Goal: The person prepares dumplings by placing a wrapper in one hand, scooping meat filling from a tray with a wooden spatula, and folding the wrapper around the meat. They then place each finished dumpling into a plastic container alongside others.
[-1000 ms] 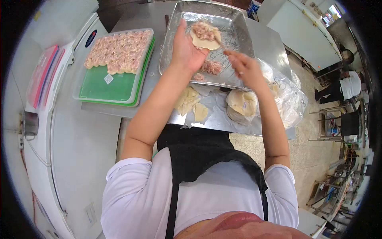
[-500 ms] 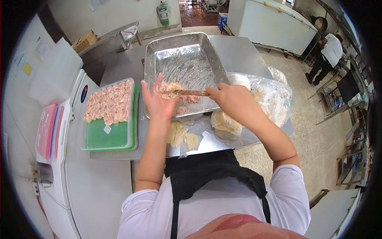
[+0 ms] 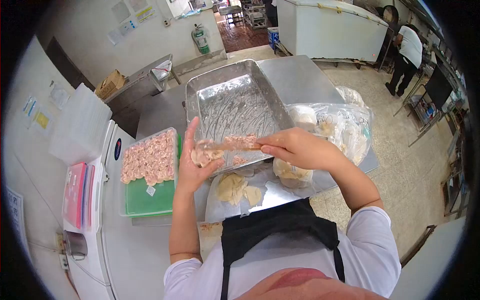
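Note:
In the head view, my left hand [image 3: 188, 172] cups a dumpling [image 3: 202, 156], a pale wrapper around pink meat filling, between thumb and fingers. My right hand [image 3: 300, 147] grips a flat wooden spatula [image 3: 232, 147], somewhat blurred, whose far end reaches the dumpling. Under both hands lies a deep metal pan [image 3: 274, 82], smeared inside, with ground meat filling [image 3: 241, 138] at its near end. Loose round wrappers [image 3: 232, 188] rest on plastic at the table's front edge. To the left, a clear container [image 3: 123, 204] with a green bottom carries rows of filled dumplings [image 3: 150, 156].
Right of the pan, a bagged wrapper stack [image 3: 291, 175] and plastic bags of pale contents [image 3: 335, 125] sit on the metal table [image 3: 307, 75]. A white freezer [image 3: 125, 255] stands at left. Further off are a chest freezer [image 3: 330, 32] and another person [image 3: 407, 55].
The camera view has shifted, so the surroundings appear lower. My left fingers have curled more around the dumpling, and the spatula has moved further across it.

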### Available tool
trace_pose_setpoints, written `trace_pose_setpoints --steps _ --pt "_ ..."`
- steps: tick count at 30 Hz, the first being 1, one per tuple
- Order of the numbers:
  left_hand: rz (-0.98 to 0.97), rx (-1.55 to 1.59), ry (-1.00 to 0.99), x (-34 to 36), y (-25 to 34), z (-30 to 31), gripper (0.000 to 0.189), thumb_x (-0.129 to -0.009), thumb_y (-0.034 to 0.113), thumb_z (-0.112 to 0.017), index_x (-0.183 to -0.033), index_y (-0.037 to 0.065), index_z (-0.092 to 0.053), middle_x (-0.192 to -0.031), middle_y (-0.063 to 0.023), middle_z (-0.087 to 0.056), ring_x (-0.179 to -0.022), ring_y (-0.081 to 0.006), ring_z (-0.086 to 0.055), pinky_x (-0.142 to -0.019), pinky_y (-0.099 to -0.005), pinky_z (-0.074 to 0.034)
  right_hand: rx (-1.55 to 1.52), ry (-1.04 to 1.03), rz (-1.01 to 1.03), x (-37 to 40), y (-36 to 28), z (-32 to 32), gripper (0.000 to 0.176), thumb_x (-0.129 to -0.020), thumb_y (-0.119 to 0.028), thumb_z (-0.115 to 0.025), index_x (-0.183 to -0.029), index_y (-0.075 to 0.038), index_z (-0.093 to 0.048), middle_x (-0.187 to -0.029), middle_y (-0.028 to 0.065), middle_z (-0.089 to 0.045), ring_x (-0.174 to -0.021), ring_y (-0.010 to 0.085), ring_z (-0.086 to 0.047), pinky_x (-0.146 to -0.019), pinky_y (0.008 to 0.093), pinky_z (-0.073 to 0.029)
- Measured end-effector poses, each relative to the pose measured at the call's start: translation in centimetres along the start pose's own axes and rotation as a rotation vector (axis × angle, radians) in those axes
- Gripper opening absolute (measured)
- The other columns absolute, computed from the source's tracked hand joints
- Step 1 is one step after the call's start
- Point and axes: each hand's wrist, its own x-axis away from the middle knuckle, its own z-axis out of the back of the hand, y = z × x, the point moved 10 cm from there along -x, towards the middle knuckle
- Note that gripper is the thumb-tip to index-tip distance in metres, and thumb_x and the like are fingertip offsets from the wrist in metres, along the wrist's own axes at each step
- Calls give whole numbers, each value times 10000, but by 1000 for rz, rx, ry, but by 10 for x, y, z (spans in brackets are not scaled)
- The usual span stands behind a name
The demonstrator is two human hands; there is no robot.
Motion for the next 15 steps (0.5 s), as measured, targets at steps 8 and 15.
trace_pose_setpoints --steps 8,15 --pt "-197 -486 -456 1 20 -43 227 -716 89 -772 -901 25 -658 -821 -14 -624 -755 -131 -596 -704 -296 -480 0 -12 90 6 17 -36 308 -949 -299 -554 -1156 -88 -645 -964 174 -679 -843 367 -655 -750 425 -515" --pt "232 -396 -94 -10 -42 4 211 -738 137 -792 -818 59 -613 -744 20 -588 -676 -61 -520 -592 -225 -411 404 233 39 6 -11 -2 198 -927 -304 -564 -1070 -201 -653 -800 114 -638 -823 322 -662 -724 419 -529"
